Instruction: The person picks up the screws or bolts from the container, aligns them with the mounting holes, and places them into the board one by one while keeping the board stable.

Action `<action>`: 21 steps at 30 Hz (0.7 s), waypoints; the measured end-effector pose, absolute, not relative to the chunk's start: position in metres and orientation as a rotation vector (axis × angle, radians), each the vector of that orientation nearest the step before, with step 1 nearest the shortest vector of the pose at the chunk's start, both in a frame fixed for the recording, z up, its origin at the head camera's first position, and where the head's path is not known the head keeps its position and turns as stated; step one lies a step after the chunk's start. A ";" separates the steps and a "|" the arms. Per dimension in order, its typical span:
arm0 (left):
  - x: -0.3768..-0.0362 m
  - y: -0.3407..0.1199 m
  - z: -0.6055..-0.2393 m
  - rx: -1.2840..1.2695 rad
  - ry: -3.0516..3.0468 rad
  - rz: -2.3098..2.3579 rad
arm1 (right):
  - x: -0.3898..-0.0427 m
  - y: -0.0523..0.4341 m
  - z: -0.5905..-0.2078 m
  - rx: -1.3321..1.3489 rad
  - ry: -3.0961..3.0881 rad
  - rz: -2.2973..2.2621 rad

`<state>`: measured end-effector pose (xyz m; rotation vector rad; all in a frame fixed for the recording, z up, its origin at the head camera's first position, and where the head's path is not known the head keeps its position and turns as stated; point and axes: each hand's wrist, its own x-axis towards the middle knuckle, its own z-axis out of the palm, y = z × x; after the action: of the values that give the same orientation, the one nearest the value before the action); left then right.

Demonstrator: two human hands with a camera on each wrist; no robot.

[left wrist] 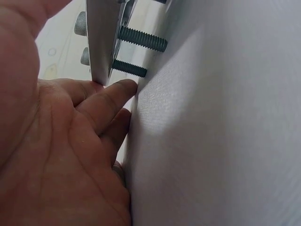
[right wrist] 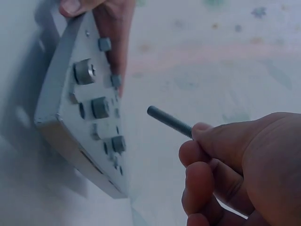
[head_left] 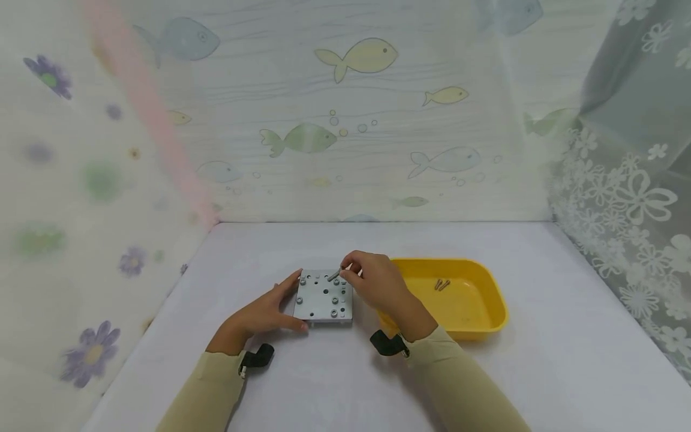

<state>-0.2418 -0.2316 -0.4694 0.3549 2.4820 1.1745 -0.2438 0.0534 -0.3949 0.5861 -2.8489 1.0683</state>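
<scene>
My left hand [head_left: 264, 312] rests on the worktop [head_left: 540, 360] against the left edge of the grey metal plate [head_left: 324, 298], my fingers [left wrist: 110, 96] laid nearly straight along its side, one fingertip touching the plate's lower edge and my thumb up at the far corner. The plate sits near the middle of the worktop, just left of the yellow tray [head_left: 486, 282], and it is dotted with holes, several of them already filled with bolts [right wrist: 84, 72] whose heads stand proud on top. From my left wrist I can see two threaded shanks [left wrist: 141, 39] poking out of the underside, keeping that edge lifted off the surface. My right hand [head_left: 378, 282] hovers over the plate's far right corner, thumb and forefinger pinching a loose bolt [right wrist: 168, 121] by its head end, the threaded tip pointing at the plate but not touching it. Two more bolts [head_left: 442, 284] lie together in the tray.
</scene>
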 end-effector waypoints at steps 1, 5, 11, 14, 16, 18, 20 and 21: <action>-0.242 -0.231 -0.469 0.350 2.484 1.171 | -0.244 0.052 -0.396 0.581 -2.858 1.055; -0.240 -0.230 -0.466 0.343 2.486 1.161 | -0.244 0.046 -0.403 0.553 -2.905 0.989; -0.240 -0.229 -0.469 0.328 2.499 1.143 | -0.242 0.035 -0.410 0.511 -2.968 0.906; -0.241 -0.230 -0.469 0.350 2.512 1.130 | -0.240 0.031 -0.411 0.518 -2.972 0.854; -0.241 -0.231 -0.469 0.356 2.518 1.124 | -0.240 0.029 -0.412 0.522 -2.976 0.828; -0.241 -0.231 -0.469 0.353 2.519 1.119 | -0.239 0.028 -0.413 0.522 -2.979 0.816; -0.241 -0.231 -0.468 0.344 2.517 1.119 | -0.238 0.026 -0.413 0.517 -2.978 0.814; -0.241 -0.230 -0.468 0.340 2.515 1.122 | -0.238 0.026 -0.414 0.514 -2.976 0.816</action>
<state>-0.2410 -0.2301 -0.4681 0.3395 2.5154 1.1219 -0.2378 0.0259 -0.4139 0.5138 -2.9764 0.8163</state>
